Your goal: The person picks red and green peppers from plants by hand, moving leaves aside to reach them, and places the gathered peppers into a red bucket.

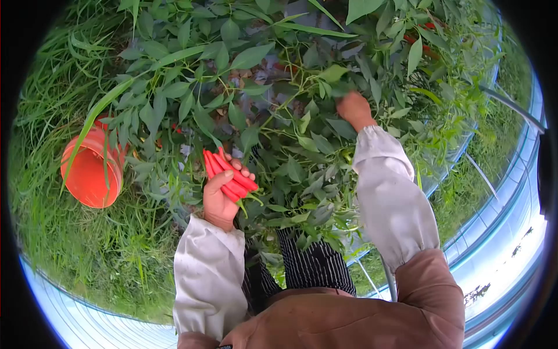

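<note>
Several long red chili peppers (228, 178) lie bundled in my left hand (220, 196), their green stems pointing down and to the right. The thumb presses across them and the fingers wrap round from behind. My right hand (353, 109) reaches into the foliage of a pepper plant (296, 139), farther forward and to the right. Leaves and motion blur conceal its fingers, so I cannot make out what they touch. Both forearms wear pale sleeve covers.
An orange-red bucket (87, 152) lies tilted in the grass (64, 238) at the left, its mouth towards me. More red peppers (429, 50) show among leaves at the upper right. A grey metal pipe (514, 107) and plastic sheeting (500, 244) run along the right side.
</note>
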{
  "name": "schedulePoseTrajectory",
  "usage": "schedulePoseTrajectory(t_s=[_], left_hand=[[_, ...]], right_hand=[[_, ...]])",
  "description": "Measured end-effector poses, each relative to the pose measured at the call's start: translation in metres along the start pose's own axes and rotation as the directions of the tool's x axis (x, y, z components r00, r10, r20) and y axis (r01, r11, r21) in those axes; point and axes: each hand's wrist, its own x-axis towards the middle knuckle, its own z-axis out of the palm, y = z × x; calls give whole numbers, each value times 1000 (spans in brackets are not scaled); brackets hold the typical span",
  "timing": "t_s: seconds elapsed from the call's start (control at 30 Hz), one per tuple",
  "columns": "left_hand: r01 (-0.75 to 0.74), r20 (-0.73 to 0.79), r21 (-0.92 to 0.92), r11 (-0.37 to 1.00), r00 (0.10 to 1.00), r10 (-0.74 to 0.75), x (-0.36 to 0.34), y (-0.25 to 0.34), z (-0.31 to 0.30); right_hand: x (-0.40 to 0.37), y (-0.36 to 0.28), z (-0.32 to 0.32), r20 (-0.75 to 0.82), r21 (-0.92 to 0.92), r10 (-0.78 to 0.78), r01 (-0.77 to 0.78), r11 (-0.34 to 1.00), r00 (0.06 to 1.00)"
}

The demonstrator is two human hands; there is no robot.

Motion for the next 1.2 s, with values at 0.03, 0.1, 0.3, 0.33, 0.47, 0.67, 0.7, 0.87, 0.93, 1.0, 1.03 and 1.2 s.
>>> schedulePoseTrajectory(t_s=[0.03, 0.1, 0.3, 0.33, 0.47, 0.67, 0.7, 0.87, 0.93, 1.0, 1.03, 1.2], left_hand=[[7, -1, 2, 1000, 1000, -7, 0, 0, -1], [7, 4, 10, 1000, 1000, -7, 2, -1, -4], [4, -30, 31, 1000, 1000, -3, -1, 0, -4], [0, -20, 36, 999, 1000, 0, -1, 1, -3], [18, -39, 43, 999, 999, -16, 1, 3, 3], [50, -34, 92, 994, 998, -48, 14, -8, 12], [52, -35, 97, 994, 998, -49, 15, -10, 14], [59, -29, 129, 990, 998, -55, 19, -13, 14], [61, -31, 127, 990, 998, -57, 19, -12, 10], [65, -30, 124, 990, 998, -62, 20, -11, 9], [74, -41, 114, 991, 997, -70, 21, -9, 10], [83, -68, 117, 990, 995, -76, 21, -5, 15]], right_hand=[[-7, 3, -1, 73, -56, 61, -57, 997, 995], [-24, -3, -5, 142, -118, 131, -115, 986, 981], [-70, -12, -8, -103, -250, 156, -177, 952, 982], [-77, -13, -7, -135, -249, 158, -188, 950, 978], [-79, -5, -5, -72, -164, 264, -272, 948, 962], [21, 61, -15, 269, 618, 510, -553, 559, 817], [33, 57, -31, 292, 717, 569, -570, 401, 769], [94, 106, -26, 88, 996, 798, -66, -60, 596], [100, 123, -17, 157, 987, 794, -57, -153, 587], [104, 124, -23, 366, 907, 699, -402, -122, 614], [108, 121, -23, 368, 906, 698, -405, -121, 615], [104, 97, -31, 433, 602, 562, -691, 401, 704]])
